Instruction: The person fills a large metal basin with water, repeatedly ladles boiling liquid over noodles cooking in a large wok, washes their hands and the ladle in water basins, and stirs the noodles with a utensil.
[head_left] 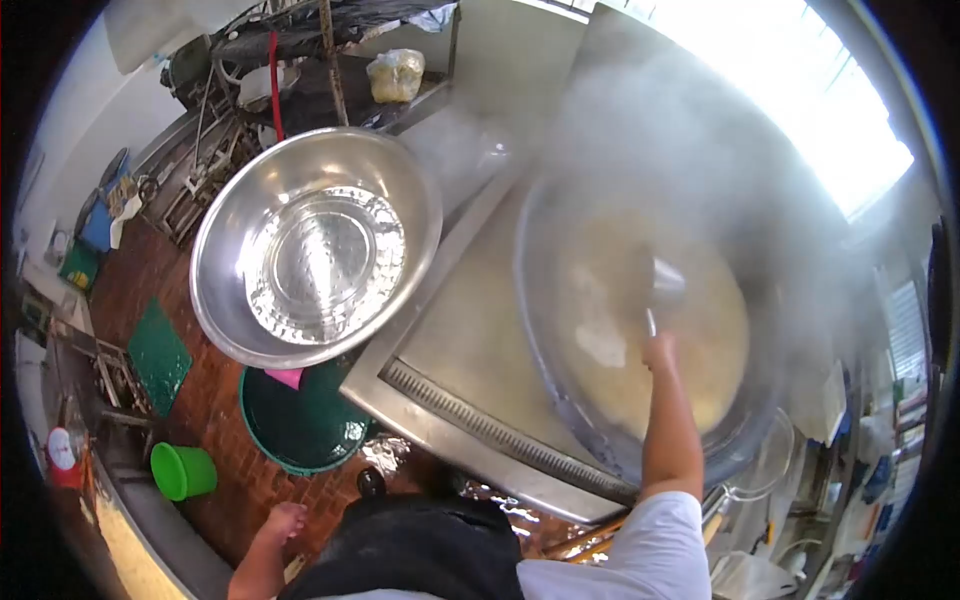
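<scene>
My right hand is closed round the handle of a metal ladle. The ladle's scoop is at the surface of a cloudy, pale tan liquid in a large round cauldron; steam partly blurs it. Low at the left, beside my body, hangs my left hand, fingers curled in, with nothing visible in it. A wide, shiny steel basin stands left of the cauldron, tilted toward me in this view, with only reflections showing inside.
A steel stove top with a slotted edge surrounds the cauldron. Below the basin is a dark green tub with something pink at its rim. A bright green bucket stands on the wet brick floor. Steam covers the far side.
</scene>
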